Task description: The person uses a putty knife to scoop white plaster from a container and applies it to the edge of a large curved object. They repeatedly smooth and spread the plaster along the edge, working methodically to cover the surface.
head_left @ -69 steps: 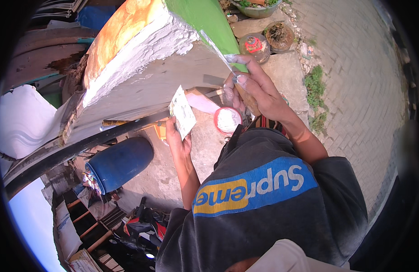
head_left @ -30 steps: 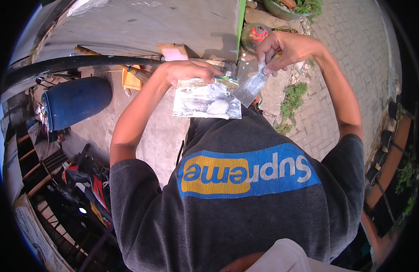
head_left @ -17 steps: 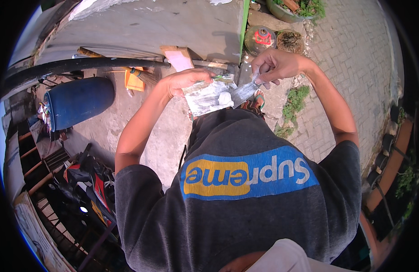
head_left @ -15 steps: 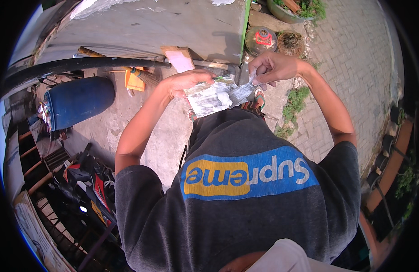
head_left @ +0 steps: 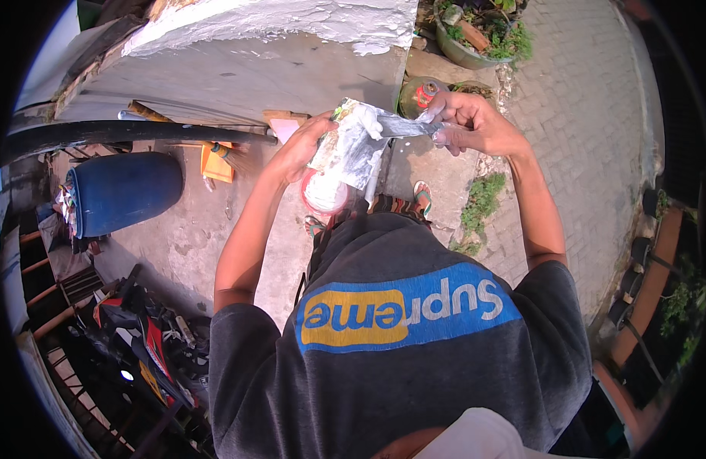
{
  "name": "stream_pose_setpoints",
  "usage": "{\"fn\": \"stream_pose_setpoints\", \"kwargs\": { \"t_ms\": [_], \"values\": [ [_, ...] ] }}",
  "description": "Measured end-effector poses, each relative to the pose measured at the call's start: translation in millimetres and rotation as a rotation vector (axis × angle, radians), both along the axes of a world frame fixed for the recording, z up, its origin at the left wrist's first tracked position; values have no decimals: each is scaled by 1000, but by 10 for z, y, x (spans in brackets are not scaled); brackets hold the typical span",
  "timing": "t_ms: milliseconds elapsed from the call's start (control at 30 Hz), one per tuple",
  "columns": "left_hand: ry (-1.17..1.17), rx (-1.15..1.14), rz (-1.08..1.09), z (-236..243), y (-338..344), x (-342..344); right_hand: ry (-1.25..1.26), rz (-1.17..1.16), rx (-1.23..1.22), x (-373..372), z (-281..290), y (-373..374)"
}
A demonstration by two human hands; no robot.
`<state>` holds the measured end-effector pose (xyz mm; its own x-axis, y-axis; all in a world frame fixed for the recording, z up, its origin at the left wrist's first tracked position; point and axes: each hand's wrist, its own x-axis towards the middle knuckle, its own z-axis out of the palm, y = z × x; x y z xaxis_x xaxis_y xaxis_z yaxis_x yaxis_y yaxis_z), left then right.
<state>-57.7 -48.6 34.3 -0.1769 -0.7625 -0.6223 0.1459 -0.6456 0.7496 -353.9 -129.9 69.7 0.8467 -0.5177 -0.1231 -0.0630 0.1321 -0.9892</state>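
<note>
My left hand grips a thin rectangular board smeared with white paste. My right hand pinches a metal putty knife, whose blade lies over the top part of the board against a white lump of paste. Below the board, partly hidden by it, a red-rimmed bucket of white paste sits on the concrete by my sandalled feet. Beyond my hands stands a grey wall with rough white paste along its top.
A blue drum lies at the left, above a motorcycle. A black pipe crosses the left side. An orange dustpan, broom, round jug and planter stand near the wall. A paved lane runs along the right.
The board has tilted, rising on its top edge, and the knife has swung from pointing down-left to lying level across it. The red-rimmed bucket has come into sight beneath the board.
</note>
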Motion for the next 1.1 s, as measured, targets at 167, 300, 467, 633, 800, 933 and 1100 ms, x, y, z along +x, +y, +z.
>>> {"fn": "stream_pose_setpoints", "kwargs": {
  "t_ms": [167,300,467,633,800,933,1100],
  "values": [
    [81,-101,179,125,-10,-232,34,-75,-179,-443,281,-296],
    [74,-111,217,216,-1,-347,99,-12,-234,-551,423,-596],
    [7,-120,233,339,38,-466,215,52,-408,-455,542,-835],
    [19,-141,308,292,81,-523,272,94,-492,-411,725,-926],
    [-1,-165,327,267,121,-504,300,150,-515,-327,794,-1004],
    [18,-185,316,298,78,-439,286,126,-534,-275,836,-1020],
    [27,-219,347,402,36,-518,294,115,-615,-255,949,-1030]
  ]
}}
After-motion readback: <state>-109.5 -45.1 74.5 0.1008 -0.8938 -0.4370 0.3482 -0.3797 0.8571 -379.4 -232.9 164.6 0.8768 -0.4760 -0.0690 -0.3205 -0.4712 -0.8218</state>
